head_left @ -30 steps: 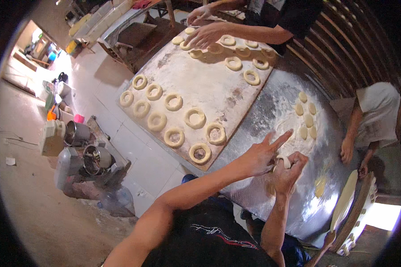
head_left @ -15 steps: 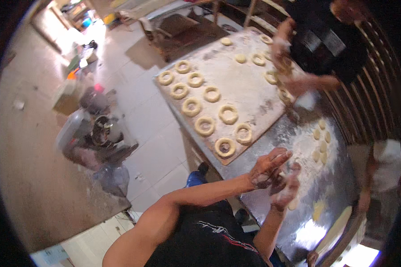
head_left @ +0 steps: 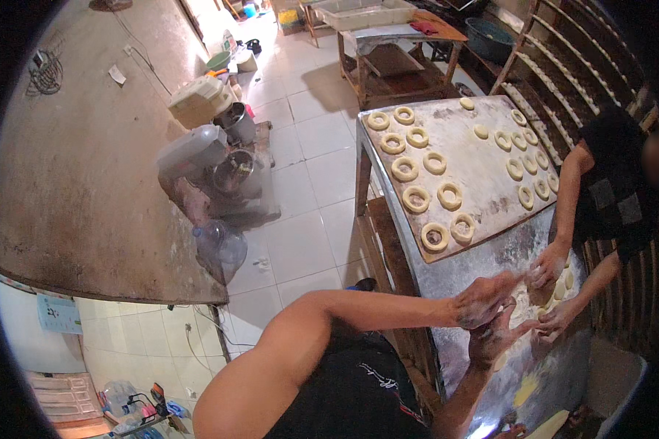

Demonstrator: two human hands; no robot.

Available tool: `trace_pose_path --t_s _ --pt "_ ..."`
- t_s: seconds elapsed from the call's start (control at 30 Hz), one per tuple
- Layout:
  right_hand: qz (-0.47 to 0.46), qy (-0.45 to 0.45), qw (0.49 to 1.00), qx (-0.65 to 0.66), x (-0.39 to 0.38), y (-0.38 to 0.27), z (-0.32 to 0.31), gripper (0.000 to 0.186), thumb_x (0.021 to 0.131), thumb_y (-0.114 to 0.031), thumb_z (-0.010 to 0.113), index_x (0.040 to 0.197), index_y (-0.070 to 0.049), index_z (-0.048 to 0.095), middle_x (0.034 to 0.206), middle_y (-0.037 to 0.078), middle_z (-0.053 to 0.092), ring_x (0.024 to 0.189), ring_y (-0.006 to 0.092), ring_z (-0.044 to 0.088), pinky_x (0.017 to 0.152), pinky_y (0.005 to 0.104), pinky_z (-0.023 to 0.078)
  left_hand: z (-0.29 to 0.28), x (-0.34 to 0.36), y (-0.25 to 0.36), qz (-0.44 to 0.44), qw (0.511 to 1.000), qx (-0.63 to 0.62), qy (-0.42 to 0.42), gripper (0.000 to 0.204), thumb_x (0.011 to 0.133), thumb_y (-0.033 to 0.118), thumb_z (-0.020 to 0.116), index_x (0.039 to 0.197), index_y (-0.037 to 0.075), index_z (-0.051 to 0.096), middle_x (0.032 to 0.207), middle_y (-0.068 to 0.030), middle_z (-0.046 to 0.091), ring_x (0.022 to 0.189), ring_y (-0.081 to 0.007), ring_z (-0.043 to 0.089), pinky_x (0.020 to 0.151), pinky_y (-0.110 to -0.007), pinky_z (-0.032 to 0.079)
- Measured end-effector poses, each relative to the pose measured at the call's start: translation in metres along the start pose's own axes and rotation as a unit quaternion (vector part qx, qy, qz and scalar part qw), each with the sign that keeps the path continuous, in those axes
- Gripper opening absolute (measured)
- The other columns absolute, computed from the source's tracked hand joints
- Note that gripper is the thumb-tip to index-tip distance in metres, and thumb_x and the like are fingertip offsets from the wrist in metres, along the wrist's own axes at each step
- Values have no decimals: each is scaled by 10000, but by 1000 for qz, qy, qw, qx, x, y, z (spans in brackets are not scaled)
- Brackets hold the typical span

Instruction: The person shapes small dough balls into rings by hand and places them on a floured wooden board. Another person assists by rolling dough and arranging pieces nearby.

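**Head view: both hands pressed together over floured metal table**

Head cam, looking down. Left hand (head_left: 483,300) sits on top of right hand (head_left: 496,335), palms closed against each other, both dusted with flour. Whatever is between them is hidden; cannot tell its shape or long axis. Hands are above the floured metal table (head_left: 483,252), at its near end, just below the edge of the wooden board (head_left: 483,168).

Board: long axis runs from near-right to far-left in frame, tilted across the table. It carries ring-shaped dough pieces (head_left: 416,199) in two groups: two loose rows along the left side, a line down the right edge. A couple of unholed dough rounds (head_left: 481,132) lie near the far end.

Small dough lumps (head_left: 564,282) lie on the table to the right of the hands, near a co-worker's hands (head_left: 545,267), which are also down on the flour.

Floor, left: a stand mixer (head_left: 190,150) with a steel bowl (head_left: 232,170), a clear water jug (head_left: 220,245) tipped beside it. Far end: a wooden bench (head_left: 395,62) holding a pale plastic tray (head_left: 362,13); contents not visible.
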State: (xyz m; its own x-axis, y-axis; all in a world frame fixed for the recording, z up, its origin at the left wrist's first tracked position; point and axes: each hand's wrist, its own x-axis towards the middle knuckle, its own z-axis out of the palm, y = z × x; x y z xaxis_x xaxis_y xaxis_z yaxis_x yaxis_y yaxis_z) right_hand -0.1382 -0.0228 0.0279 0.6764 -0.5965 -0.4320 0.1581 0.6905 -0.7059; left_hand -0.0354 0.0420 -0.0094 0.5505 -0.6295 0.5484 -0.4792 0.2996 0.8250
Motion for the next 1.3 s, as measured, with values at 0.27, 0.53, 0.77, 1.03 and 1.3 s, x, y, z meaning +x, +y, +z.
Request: trace_pose_path --t_s 0.27,0.53,0.77,1.03,1.3 --pt "-138 -29 967 -213 30 37 1 663 942 -605 317 1294 -46 388 1233 118 468 1082 250 501 986 395 413 -35 27 -1 -67 996 23 48 566 923 164 519 1459 131 337 1163 -202 540 946 -337 601 750 -355 489" --pt "-81 -177 976 -100 78 30 33 303 1003 -421 336 1099 -138 391 950 8 411 865 110 458 712 268 444 -52 48 -71 -199 977 -41 65 433 922 139 552 1333 66 436 883 -140 585 752 -283 594 640 -383 488" --pt "-110 4 951 -287 146 30 96 365 953 -333 479 1207 -106 347 1022 85 461 907 194 523 760 322 475 -92 103 -89 -167 986 26 -9 400 973 155 489 1365 102 428 899 -144 604 715 -269 609 605 -341 497" --pt "-330 246 828 -381 167 15 54 371 981 -156 393 1344 -91 346 856 60 645 910 199 610 920 350 411 -119 163 -172 -151 964 201 -84 350 905 242 605 1202 59 580 1038 -124 572 872 -235 603 774 -353 497" --pt "-337 431 786 -287 15 44 -44 226 959 -78 453 1185 -65 441 753 14 516 556 48 391 514 225 339 -92 164 -134 -142 967 177 -115 389 727 233 762 1031 43 611 1086 -127 579 863 -241 596 720 -354 495"
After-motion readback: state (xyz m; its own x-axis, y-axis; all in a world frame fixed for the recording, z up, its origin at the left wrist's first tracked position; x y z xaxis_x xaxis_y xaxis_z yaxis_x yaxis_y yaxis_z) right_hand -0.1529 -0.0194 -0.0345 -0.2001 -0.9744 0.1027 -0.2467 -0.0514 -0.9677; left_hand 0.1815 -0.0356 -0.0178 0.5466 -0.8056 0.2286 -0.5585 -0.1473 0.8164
